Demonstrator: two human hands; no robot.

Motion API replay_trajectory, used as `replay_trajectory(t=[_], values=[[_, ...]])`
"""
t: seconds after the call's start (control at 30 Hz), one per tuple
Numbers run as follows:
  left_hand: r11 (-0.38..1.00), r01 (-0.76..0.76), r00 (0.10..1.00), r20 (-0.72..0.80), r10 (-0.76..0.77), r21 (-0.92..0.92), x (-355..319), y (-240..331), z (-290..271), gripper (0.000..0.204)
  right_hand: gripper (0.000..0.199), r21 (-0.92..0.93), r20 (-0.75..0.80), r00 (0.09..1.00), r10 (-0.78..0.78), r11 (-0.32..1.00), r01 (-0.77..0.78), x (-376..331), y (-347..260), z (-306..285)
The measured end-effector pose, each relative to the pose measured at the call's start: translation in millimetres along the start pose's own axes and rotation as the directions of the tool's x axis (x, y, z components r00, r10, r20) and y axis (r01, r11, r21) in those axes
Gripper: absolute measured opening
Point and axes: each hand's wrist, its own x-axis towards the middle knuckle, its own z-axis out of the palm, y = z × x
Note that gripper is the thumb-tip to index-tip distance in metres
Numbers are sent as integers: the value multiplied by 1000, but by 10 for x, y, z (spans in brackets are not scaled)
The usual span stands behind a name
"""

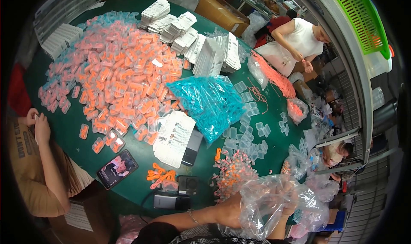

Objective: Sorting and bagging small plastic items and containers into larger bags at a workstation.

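Observation:
A crumpled clear plastic bag (263, 203) is up off the table at the front right, between my two hands. My left hand (230, 210) grips its left side; the bag's film covers most of the fingers. On the bag's right side my right hand (290, 198) shows blurrily through the film, closed on it. Just beyond the bag lies a heap of small orange, pink and grey pieces (233, 173). Several small clear plastic boxes (246, 137) are scattered farther back.
A large heap of clear boxes with orange contents (124, 77) covers the left. Near the middle are a bag of teal cords (212, 100), printed cards (174, 139) and orange cords (160, 175). A phone (117, 169) lies near a co-worker's arm (53, 167). Another person (295, 45) works across the table.

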Motion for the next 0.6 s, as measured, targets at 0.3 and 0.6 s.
replay_trajectory(t=[0.3, 0.6], values=[[998, -36, 999, 13, 36, 43, 20, -39, -30, 77, 24, 22, 28, 999, 17, 1000, -18, 74, -4, -11], [983, -131, 991, -20, 135, 127, 69, 11, -48, 71, 22, -28, -27, 1000, 7, 1000, -7, 73, -1, -10]])
